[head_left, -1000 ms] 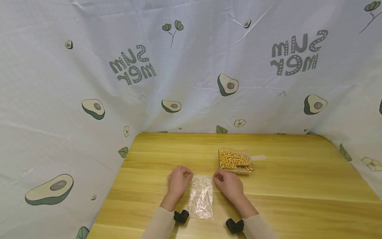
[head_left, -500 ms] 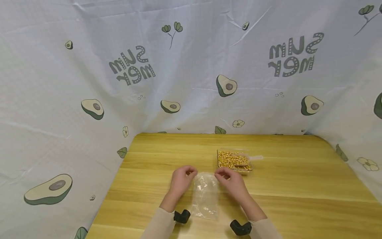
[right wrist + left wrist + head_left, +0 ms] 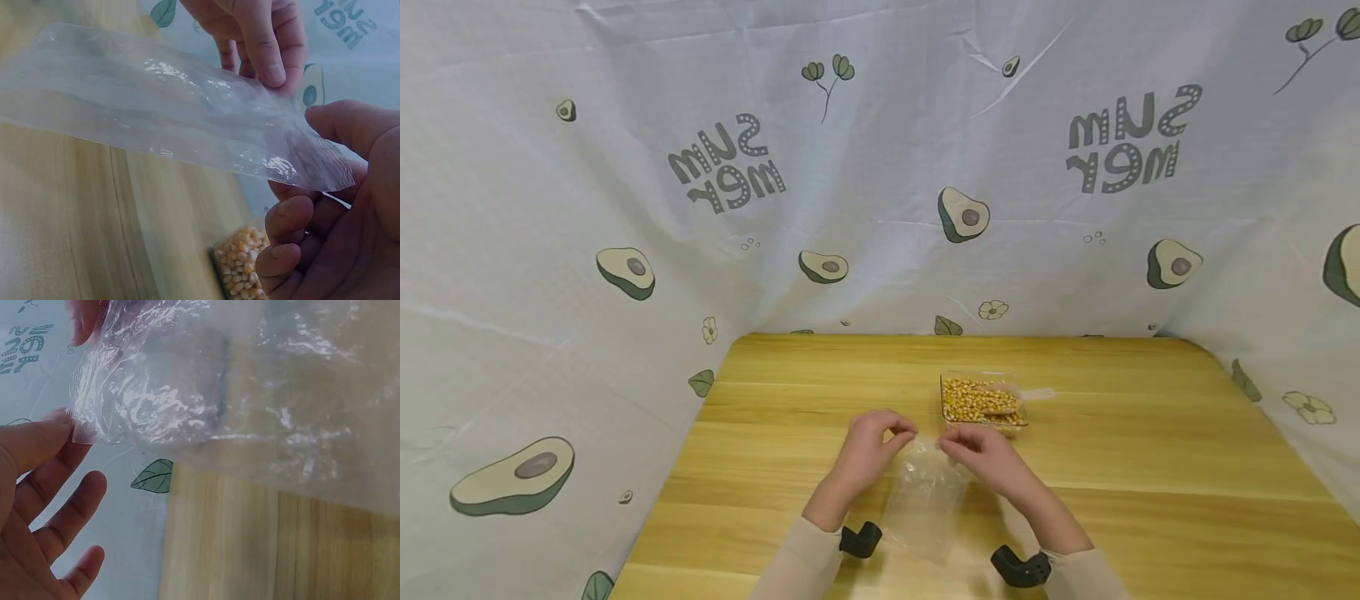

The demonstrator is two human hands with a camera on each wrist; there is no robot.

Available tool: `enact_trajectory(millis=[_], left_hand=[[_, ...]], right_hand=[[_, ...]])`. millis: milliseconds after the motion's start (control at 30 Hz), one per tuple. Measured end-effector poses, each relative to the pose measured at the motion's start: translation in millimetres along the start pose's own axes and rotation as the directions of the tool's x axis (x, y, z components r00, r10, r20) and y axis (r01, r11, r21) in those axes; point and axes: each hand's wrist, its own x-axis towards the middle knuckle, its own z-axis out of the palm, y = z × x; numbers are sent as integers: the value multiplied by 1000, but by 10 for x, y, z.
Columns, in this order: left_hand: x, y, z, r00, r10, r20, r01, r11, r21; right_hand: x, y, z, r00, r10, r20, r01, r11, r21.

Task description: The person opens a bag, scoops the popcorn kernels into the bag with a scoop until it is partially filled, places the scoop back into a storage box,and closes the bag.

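A clear plastic bag (image 3: 925,500) hangs tilted between my two hands over the wooden table. My left hand (image 3: 872,446) pinches one top corner between thumb and index finger; the other fingers are spread in the left wrist view. Holding the opposite top corner, my right hand (image 3: 988,458) has its thumb above the film and fingers beneath it in the right wrist view. The bag (image 3: 156,106) looks flat, its mouth edge crinkled. Just beyond the right hand stands a clear container (image 3: 1000,429) of yellow corn kernels (image 3: 962,400).
A clear scoop (image 3: 1036,395) lies in the kernels, its handle pointing right past the container rim. The wooden table (image 3: 1150,433) ends at a white curtain (image 3: 880,167) printed with avocados, which also runs along both sides.
Both hands have lifted the bag's top edge off the table. They have come closer together, and the bag has shifted slightly right and now tilts. The container and scoop stay put.
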Motion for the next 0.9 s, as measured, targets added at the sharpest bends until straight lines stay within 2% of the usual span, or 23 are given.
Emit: enact_trajectory(millis=[167, 333, 467, 567, 633, 733, 900], left_hand=[[8, 53, -8, 999, 43, 3, -43, 999, 21], [1, 80, -11, 999, 43, -7, -43, 999, 21], [-34, 114, -10, 995, 32, -93, -32, 999, 9], [-60, 181, 1, 981, 35, -191, -33, 999, 12], [-68, 240, 14, 973, 44, -226, -41, 999, 19], [-78, 335, 47, 976, 42, -213, -38, 999, 20], [-94, 441, 143, 991, -21, -129, 31, 997, 78]], right_hand=[[-20, -26, -33, 998, 7, 67, -9, 1000, 28], [-29, -14, -39, 998, 2, 59, -4, 999, 34], [-37, -9, -27, 998, 55, -18, -54, 998, 34], [-47, -24, -19, 989, 118, -95, -113, 992, 51], [-45, -34, -12, 978, 151, -143, -142, 987, 69], [-40, -50, 3, 960, 196, -197, -178, 978, 107], [-48, -96, 36, 951, 200, -235, -164, 972, 166]])
